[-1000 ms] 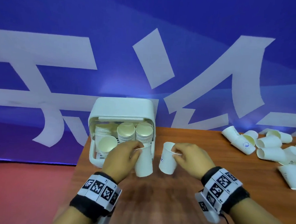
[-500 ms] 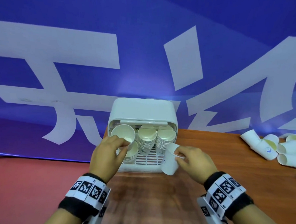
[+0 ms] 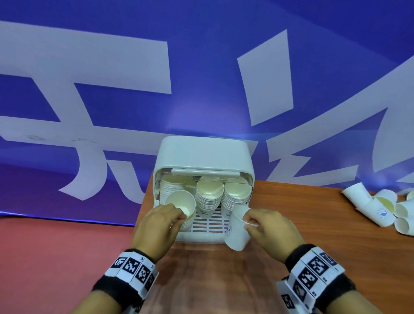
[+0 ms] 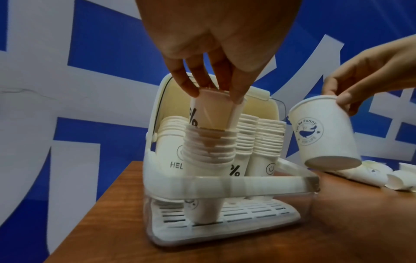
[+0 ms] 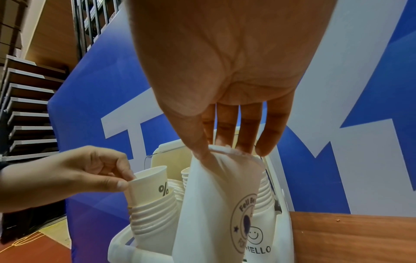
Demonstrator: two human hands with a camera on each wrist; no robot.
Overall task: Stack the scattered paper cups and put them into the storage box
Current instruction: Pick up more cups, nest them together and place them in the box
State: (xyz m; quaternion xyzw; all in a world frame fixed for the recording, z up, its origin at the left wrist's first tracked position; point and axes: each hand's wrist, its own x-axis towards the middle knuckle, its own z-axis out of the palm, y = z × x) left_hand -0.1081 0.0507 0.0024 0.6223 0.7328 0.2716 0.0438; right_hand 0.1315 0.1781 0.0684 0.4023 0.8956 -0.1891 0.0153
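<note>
A white storage box point(image 3: 205, 154) with its lid up stands at the table's far left, holding several stacks of paper cups point(image 3: 208, 195). My left hand point(image 3: 160, 223) pinches the rim of a white cup with a % mark point(image 4: 210, 109) point(image 5: 150, 184), whose base sits partway in the front-left stack point(image 4: 209, 151). My right hand point(image 3: 267, 226) pinches the rim of a second cup with a whale logo point(image 3: 237, 228) point(image 4: 324, 131), held tilted in the air at the box's front right corner.
Several loose paper cups point(image 3: 385, 209) lie on their sides at the far right of the wooden table point(image 3: 317, 222). A blue and white banner point(image 3: 205, 72) rises directly behind the box. The table's left edge runs just beside the box, red floor below.
The left hand has carried its cup from in front of the box up over the front-left stack and lowered it in. The right hand and its cup moved closer to the box front.
</note>
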